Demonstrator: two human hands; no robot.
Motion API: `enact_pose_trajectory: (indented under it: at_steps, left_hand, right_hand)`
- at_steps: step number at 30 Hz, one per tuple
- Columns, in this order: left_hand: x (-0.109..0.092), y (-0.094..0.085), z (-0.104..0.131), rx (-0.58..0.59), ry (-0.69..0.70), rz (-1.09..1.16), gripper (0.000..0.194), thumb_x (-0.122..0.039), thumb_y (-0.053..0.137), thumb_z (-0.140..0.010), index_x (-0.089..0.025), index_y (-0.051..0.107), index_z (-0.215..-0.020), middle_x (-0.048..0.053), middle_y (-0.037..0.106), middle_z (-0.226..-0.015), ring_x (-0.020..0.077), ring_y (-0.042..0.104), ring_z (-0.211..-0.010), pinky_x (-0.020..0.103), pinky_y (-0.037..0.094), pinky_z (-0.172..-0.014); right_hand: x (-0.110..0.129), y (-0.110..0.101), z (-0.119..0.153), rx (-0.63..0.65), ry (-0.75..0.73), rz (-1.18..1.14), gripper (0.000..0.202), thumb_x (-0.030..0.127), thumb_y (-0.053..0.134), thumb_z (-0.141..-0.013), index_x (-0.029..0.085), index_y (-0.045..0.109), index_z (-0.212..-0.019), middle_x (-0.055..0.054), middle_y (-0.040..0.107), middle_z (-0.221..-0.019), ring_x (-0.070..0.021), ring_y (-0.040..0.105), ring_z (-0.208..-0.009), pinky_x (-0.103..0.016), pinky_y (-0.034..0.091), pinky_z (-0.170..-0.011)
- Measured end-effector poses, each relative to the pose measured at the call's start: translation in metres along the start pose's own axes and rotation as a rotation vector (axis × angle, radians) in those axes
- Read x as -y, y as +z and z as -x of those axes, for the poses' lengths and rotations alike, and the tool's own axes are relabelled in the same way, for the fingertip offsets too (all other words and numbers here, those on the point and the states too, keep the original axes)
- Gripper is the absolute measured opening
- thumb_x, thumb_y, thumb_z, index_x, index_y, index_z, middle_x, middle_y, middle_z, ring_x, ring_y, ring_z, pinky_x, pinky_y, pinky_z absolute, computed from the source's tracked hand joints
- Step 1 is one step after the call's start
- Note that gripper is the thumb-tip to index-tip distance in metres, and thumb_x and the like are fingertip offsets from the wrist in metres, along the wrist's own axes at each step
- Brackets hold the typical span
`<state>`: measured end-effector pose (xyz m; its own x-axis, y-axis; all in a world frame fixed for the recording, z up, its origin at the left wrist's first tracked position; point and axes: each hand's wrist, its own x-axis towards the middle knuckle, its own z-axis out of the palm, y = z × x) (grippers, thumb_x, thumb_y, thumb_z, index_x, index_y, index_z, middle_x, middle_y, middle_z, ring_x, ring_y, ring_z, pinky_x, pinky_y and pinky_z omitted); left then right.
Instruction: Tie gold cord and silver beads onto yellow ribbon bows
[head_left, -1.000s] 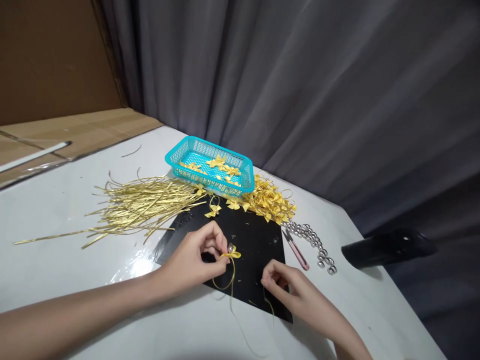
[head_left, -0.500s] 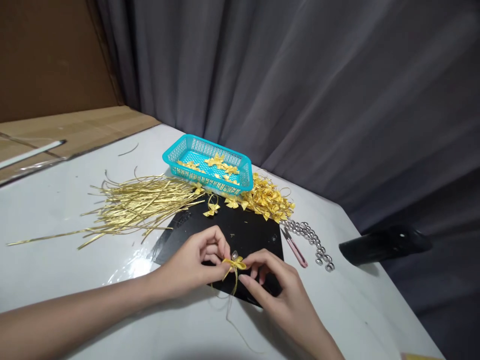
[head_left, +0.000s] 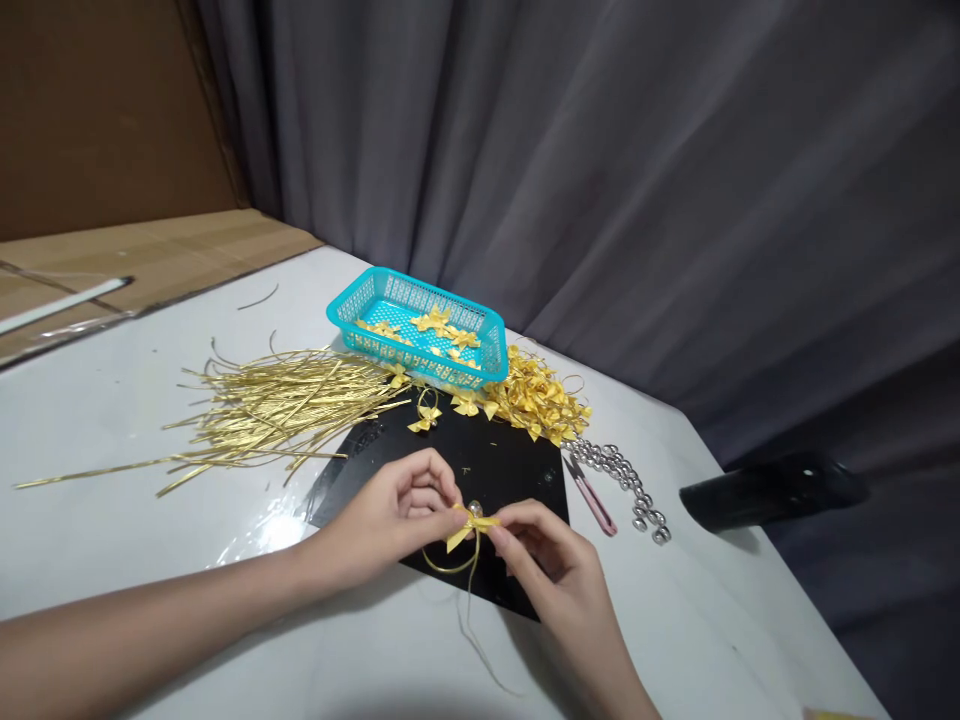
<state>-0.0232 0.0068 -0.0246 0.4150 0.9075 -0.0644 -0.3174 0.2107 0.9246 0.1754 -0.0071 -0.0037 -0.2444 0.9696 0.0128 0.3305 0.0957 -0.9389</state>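
Note:
A small yellow ribbon bow (head_left: pixel 466 530) is stretched between my two hands above a black mat (head_left: pixel 517 470). My left hand (head_left: pixel 409 505) pinches its left side between thumb and forefinger. On the right, my right hand (head_left: pixel 551 555) grips the other loop the same way, its thumb now against the ribbon. A shiny silver bead (head_left: pixel 474 508) sits at the top of the bow's middle. From the bow hangs a gold cord (head_left: pixel 450 571) in a curve, and a thin thread (head_left: pixel 480 655) trails down to the white table.
Behind the mat stands a turquoise basket (head_left: pixel 341 312) holding several yellow bows. Gold cords (head_left: pixel 285 410) lie left, and a heap of yellow bows (head_left: pixel 544 400) lies right. Pink-handled snips (head_left: pixel 596 505), silver beads (head_left: pixel 637 495) and a black cylindrical object (head_left: pixel 772 490) are at the right.
My right thumb has closed up against my forefinger on the bow's right loop. The bow has turned slightly, and the gold cord below it shows as a wider curve.

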Motion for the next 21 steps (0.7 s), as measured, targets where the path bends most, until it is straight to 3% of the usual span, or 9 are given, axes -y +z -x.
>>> enact_pose_trajectory:
  at_steps: [3,13,21]
  left_hand:
    - [-0.0007,-0.0001,-0.0013,-0.014,-0.001,-0.036,0.026,-0.03,0.072,-0.081,-0.016,0.05,-0.086,-0.004,0.057,-0.078,0.0057,0.051,-0.065,0.019,0.035,-0.061]
    - [-0.0028,0.0038,-0.0003,0.039,-0.049,-0.024,0.03,-0.03,0.074,-0.079,-0.016,0.049,-0.087,-0.002,0.06,-0.081,0.0071,0.053,-0.067,0.02,0.039,-0.064]
    - [-0.0005,0.0037,0.0027,0.076,-0.037,0.025,0.027,-0.027,0.074,-0.079,-0.016,0.051,-0.088,-0.003,0.056,-0.083,0.0066,0.054,-0.07,0.018,0.041,-0.064]
  right_hand:
    - [0.0011,-0.0007,0.0013,-0.041,0.041,-0.064,0.023,0.042,0.067,-0.085,0.019,0.065,-0.081,-0.001,0.057,-0.073,-0.0136,0.051,-0.065,-0.023,0.041,-0.056]
    - [-0.0059,0.0019,0.0021,0.021,0.236,-0.385,0.03,0.044,0.066,-0.083,0.018,0.055,-0.073,0.004,0.045,-0.064,-0.0103,0.038,-0.057,-0.022,0.028,-0.052]
    - [0.0026,0.0061,0.0061,0.049,0.07,-0.179,0.032,0.044,0.06,-0.089,0.018,0.055,-0.071,0.002,0.048,-0.071,-0.0111,0.039,-0.06,-0.023,0.033,-0.056]
